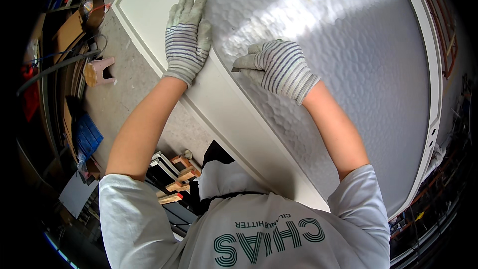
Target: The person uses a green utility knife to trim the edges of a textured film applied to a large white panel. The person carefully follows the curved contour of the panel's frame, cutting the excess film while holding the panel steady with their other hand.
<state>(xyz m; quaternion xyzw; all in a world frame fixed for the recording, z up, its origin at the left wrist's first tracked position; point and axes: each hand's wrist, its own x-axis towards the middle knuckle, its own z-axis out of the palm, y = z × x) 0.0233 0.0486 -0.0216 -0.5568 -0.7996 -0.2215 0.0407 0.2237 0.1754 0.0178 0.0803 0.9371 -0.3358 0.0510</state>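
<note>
A large white frame (234,102) lies in front of me, holding a grey, rippled, glossy panel (338,99). My left hand (186,40), in a grey striped work glove, rests flat on the frame's rail with its fingers stretched along the panel's edge. Over the panel, just right of that rail, my right hand (281,65) wears a matching glove. Its fingers pinch a small flat metal blade (235,69), whose tip is close to the seam between panel and frame. The rest of the blade is hidden in the glove.
To the left, a small pink stool (102,71) stands on the concrete floor, with a blue plastic crate (89,133) nearer me. Cardboard (68,34) leans farther left. Wooden pieces (172,198) lie low beside my body. Reddish metal racks (444,30) stand at the far right.
</note>
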